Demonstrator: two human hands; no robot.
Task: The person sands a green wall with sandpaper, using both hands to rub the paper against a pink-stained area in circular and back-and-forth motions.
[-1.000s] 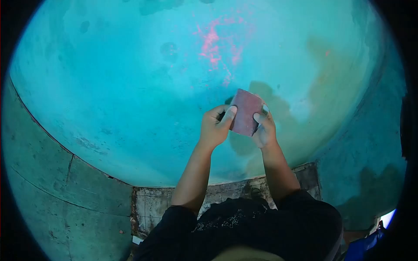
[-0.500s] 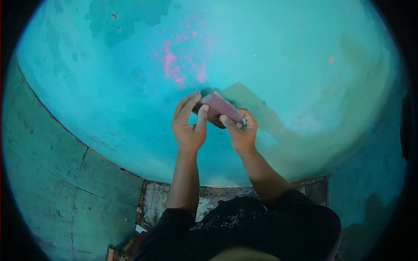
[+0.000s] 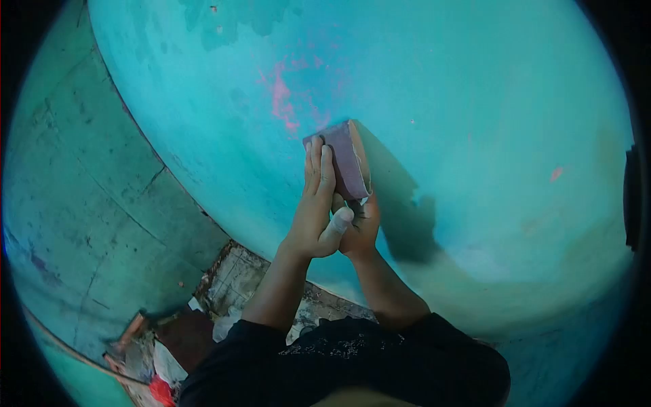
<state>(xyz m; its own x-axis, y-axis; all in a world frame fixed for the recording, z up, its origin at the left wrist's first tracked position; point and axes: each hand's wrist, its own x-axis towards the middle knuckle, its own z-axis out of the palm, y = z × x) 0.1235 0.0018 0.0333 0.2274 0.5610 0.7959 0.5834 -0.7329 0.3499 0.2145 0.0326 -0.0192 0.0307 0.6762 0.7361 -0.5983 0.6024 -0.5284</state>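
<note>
A folded sheet of sandpaper [image 3: 346, 163], purplish brown outside with a tan edge on its right, stands up between my hands. My left hand [image 3: 314, 214] lies against its left face with the fingers straight and close together, the thumb pointing up and apart. My right hand [image 3: 362, 234] is at the lower end of the sheet and grips it there; most of its fingers are hidden behind the sheet and my left hand. Just beyond is a large turquoise curved surface [image 3: 475, 129], with pink worn patches [image 3: 283, 102] above the sandpaper.
A dark green panel [image 3: 129, 203] stretches along the left. Beneath the curved surface runs a dirty tiled floor strip [image 3: 234, 278]. At lower left lie debris, a red scrap [image 3: 161, 390] and a cable or pipe [image 3: 81, 358].
The sandpaper has turned from slanted to nearly upright. My left hand has moved from pinching its far end to lying flat on its face. The view has shifted and tilted.
</note>
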